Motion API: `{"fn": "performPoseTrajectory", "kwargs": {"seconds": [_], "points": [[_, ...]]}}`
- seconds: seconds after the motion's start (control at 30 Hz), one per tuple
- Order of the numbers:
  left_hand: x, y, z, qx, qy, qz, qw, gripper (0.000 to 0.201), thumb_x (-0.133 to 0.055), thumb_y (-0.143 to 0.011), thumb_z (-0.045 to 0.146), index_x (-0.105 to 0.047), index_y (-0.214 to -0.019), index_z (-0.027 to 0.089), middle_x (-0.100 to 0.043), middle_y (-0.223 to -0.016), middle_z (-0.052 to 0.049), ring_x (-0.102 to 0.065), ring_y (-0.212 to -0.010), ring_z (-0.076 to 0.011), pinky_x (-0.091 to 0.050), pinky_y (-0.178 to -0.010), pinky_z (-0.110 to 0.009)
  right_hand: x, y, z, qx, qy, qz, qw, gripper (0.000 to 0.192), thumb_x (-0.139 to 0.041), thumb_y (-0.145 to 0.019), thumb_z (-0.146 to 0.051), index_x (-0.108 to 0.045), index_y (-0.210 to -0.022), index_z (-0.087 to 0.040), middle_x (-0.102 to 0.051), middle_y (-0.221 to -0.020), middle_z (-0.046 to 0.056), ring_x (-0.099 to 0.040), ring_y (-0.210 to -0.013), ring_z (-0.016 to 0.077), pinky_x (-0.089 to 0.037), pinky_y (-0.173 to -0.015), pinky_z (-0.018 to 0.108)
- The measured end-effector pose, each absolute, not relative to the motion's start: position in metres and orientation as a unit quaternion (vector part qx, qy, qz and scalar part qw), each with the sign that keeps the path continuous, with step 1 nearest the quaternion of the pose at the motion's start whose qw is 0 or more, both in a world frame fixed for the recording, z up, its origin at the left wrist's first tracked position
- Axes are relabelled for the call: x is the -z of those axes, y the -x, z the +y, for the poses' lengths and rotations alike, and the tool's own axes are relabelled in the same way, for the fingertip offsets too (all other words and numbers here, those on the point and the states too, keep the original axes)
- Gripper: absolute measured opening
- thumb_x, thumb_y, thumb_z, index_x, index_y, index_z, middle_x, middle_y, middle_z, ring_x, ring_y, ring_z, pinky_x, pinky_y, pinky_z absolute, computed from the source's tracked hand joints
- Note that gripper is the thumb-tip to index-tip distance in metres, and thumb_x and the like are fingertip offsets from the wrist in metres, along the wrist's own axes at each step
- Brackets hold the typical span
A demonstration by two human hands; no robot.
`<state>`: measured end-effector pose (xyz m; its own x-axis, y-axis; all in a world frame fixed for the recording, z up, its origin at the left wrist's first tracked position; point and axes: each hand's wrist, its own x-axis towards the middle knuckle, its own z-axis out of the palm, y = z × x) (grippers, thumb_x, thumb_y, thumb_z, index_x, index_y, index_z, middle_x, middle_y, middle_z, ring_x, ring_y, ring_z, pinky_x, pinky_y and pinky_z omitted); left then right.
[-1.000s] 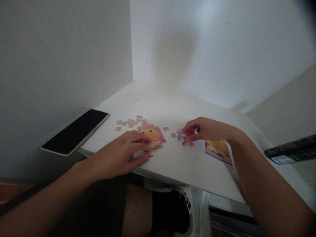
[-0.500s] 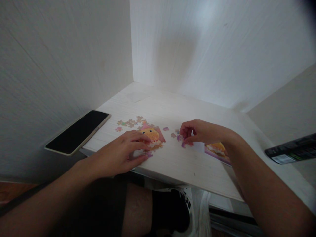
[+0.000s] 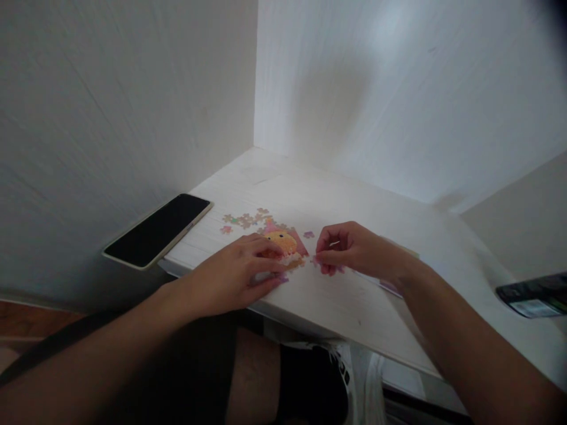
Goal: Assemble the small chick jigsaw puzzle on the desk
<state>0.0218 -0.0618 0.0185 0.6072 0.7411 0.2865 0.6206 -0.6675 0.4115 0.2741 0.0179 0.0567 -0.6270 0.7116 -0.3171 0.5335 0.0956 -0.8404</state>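
Observation:
A partly joined jigsaw puzzle (image 3: 286,242) with an orange-yellow, dark-eyed figure lies on the white table. My left hand (image 3: 250,265) rests on its near left part with fingers apart, covering some of it. Just right of the puzzle, my right hand (image 3: 339,249) pinches a small puzzle piece (image 3: 313,260) at thumb and fingertip, mostly hidden. Pink and purple pieces (image 3: 340,269) show under that hand. A single purple piece (image 3: 309,234) lies beyond the puzzle's right edge. Loose brown pieces (image 3: 245,221) are scattered beyond its left side, with a pink piece (image 3: 226,229) near them.
At the table's left edge lies a phone (image 3: 157,230) with a dark screen, partly overhanging. A black can-like container (image 3: 534,295) is at the far right. A picture card (image 3: 392,288) is mostly covered by my right wrist. Walls enclose the table (image 3: 319,307) at the back and sides.
My right hand has moved left from the loose pieces toward the puzzle, its fingers now pinched. My left hand stays on the puzzle. The whole view has shifted slightly.

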Motion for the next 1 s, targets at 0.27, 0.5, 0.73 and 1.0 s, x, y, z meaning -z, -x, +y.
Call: {"fn": "performPoseTrajectory", "kwargs": {"seconds": [0.27, 0.5, 0.73, 1.0], "points": [[-0.007, -0.039, -0.065, -0.26, -0.857, 0.431, 0.105, 0.023, -0.055, -0.096, 0.033, -0.071, -0.11, 0.024, -0.065, -0.116, -0.006, -0.056, -0.109, -0.0244, -0.045, -0.1, -0.044, -0.031, -0.258, 0.01, -0.39, 0.446, -0.793, 0.14, 0.012, -0.065, -0.077, -0.028, -0.061, -0.072, -0.018, -0.064, -0.064, 0.001, -0.055, -0.058, 0.0114, -0.039, -0.052, 0.024], [-0.008, -0.044, -0.066, -0.264, -0.846, 0.455, 0.083, 0.024, -0.055, -0.095, 0.03, -0.07, -0.114, 0.026, -0.064, -0.111, -0.007, -0.055, -0.107, -0.0254, -0.046, -0.097, -0.046, -0.034, -0.254, 0.008, -0.332, 0.472, -0.809, 0.112, 0.013, -0.061, -0.077, -0.027, -0.059, -0.068, -0.018, -0.063, -0.057, 0.0, -0.052, -0.052, 0.0107, -0.035, -0.049, 0.024], [-0.009, -0.044, -0.067, -0.25, -0.851, 0.455, 0.086, 0.024, -0.054, -0.095, 0.029, -0.069, -0.113, 0.026, -0.062, -0.112, -0.007, -0.054, -0.11, -0.0259, -0.044, -0.1, -0.047, -0.035, -0.257, 0.011, -0.339, 0.473, -0.808, 0.087, 0.013, -0.06, -0.079, -0.027, -0.058, -0.068, -0.019, -0.063, -0.055, 0.001, -0.052, -0.049, 0.0111, -0.037, -0.05, 0.025], [-0.007, -0.045, -0.066, -0.256, -0.852, 0.45, 0.079, 0.024, -0.055, -0.095, 0.03, -0.069, -0.114, 0.025, -0.063, -0.111, -0.008, -0.055, -0.11, -0.0256, -0.044, -0.101, -0.046, -0.039, -0.252, 0.005, -0.258, 0.459, -0.846, 0.087, 0.02, -0.059, -0.083, -0.032, -0.062, -0.068, -0.018, -0.063, -0.063, 0.002, -0.052, -0.056, 0.0123, -0.037, -0.055, 0.026]]}}
